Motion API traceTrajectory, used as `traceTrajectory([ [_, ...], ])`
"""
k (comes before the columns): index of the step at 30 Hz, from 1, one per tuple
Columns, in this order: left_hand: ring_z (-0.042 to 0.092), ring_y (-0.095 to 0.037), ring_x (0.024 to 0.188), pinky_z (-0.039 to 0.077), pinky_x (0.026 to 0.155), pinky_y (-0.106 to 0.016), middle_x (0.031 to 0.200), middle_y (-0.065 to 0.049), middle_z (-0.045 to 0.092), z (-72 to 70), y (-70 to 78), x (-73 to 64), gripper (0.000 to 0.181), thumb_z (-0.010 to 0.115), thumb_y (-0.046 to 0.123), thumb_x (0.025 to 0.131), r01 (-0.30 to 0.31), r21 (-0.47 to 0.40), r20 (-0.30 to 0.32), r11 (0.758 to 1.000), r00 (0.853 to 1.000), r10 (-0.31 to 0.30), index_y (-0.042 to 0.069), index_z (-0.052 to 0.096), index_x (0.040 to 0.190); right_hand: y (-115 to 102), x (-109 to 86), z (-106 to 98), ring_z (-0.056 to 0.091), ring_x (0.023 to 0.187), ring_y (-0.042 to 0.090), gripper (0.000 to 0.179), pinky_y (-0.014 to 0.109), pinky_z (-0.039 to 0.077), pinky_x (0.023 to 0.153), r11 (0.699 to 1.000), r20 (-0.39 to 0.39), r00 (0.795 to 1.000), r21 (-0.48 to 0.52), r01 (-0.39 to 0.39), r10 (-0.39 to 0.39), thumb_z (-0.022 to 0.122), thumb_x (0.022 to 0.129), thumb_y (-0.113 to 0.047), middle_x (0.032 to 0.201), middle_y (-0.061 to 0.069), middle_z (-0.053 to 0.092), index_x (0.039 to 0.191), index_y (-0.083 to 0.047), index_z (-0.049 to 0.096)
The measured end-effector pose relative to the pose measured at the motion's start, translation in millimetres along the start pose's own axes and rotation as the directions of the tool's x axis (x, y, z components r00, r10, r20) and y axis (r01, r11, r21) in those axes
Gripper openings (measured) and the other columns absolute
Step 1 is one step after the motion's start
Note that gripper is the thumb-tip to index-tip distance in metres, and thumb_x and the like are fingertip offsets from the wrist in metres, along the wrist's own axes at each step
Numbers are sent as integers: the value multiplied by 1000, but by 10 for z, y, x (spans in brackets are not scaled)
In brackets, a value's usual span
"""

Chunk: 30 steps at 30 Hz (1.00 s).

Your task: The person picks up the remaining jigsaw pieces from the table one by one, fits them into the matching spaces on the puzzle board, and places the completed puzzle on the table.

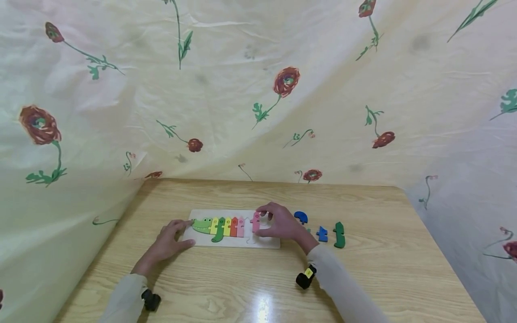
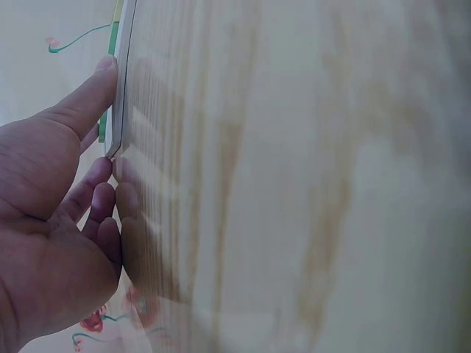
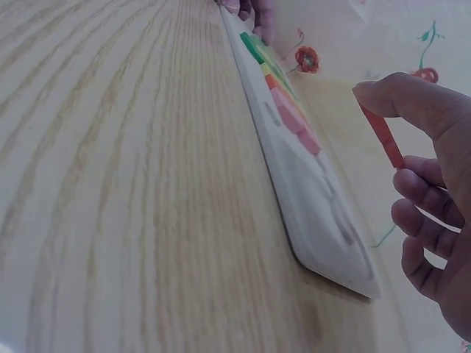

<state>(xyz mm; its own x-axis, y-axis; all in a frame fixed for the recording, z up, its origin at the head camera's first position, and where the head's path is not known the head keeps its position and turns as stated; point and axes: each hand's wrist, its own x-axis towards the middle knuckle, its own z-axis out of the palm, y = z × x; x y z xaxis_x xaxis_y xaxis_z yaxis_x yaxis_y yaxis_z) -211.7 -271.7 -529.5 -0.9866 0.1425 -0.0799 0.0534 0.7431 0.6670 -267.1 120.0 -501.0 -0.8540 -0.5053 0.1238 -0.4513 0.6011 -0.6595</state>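
A white puzzle board lies on the table, its left part filled with a green crocodile head and a row of yellow, green, red and pink pieces. At the board's left end my left hand rests with fingers spread, the straight thumb against the near edge. Between thumb and index finger my right hand pinches a pink puzzle piece. In the right wrist view this piece is held up above the board, tilted. Bare recesses show at the board's right end.
Right of the board lie loose pieces: a blue rounded one, a smaller blue one and a long green one. A bit of another green piece shows beside my right wrist. Flowered cloth hangs behind the wooden table.
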Motion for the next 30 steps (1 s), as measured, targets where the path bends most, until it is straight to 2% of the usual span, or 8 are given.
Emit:
traceTrajectory([
  [16, 38, -42, 131, 32, 107, -67, 149, -21, 44, -1, -9, -2, 67, 79, 35, 90, 0, -10, 2, 1000, 1000, 0, 15, 54, 149, 31, 146, 159, 56, 92, 14, 63, 31, 50, 81, 999, 23, 999, 18, 40, -40, 90, 77, -37, 109, -2, 64, 129, -10, 68],
  [30, 39, -42, 130, 34, 107, -66, 149, -20, 45, -6, -11, 3, 67, 79, 34, 90, -3, -10, -1, 1000, 1000, 3, 16, 54, 149, 39, 206, 276, 53, 91, 15, 66, 30, 49, 79, 999, 61, 998, 23, -24, 22, 90, 77, -40, 106, -3, 61, 131, -10, 68],
])
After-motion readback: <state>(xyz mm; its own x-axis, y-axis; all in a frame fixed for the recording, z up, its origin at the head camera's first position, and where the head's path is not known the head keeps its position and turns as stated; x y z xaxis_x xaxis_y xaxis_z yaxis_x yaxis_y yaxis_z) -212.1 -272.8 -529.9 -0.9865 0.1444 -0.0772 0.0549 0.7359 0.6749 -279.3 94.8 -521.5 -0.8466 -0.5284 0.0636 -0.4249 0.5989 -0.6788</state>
